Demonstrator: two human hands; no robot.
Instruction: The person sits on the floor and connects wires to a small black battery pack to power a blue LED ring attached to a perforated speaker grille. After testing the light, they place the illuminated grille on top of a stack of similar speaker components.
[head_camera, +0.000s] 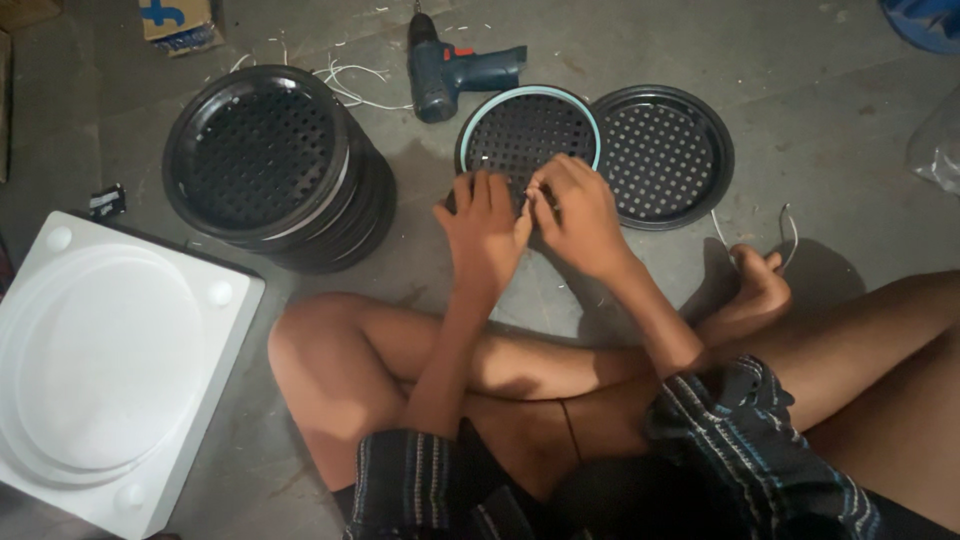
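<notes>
- Perforated round tray with pale blue rim (530, 125): upper centre of frame, flat on the grey floor (820, 110); nothing lies in it except the fingers working at its near edge.
- Second perforated black tray (662, 155): just right of the first, rims touching or nearly so; empty.
- Stack of black perforated trays (275, 165): upper left, well apart from the hands.
- Left hand (484, 228): fingers spread flat on the rimmed tray's near edge.
- Right hand (578, 212): fingertips pressed together, pinching something small at that edge; what it is cannot be made out.
- Cordless drill (455, 68): top centre, lying behind the trays.
- White foam moulding (105, 365): lower left.
- Loose white wire (352, 85): beside the stack.
- Crossed bare legs (400, 365): lower frame, foot near the second tray.
</notes>
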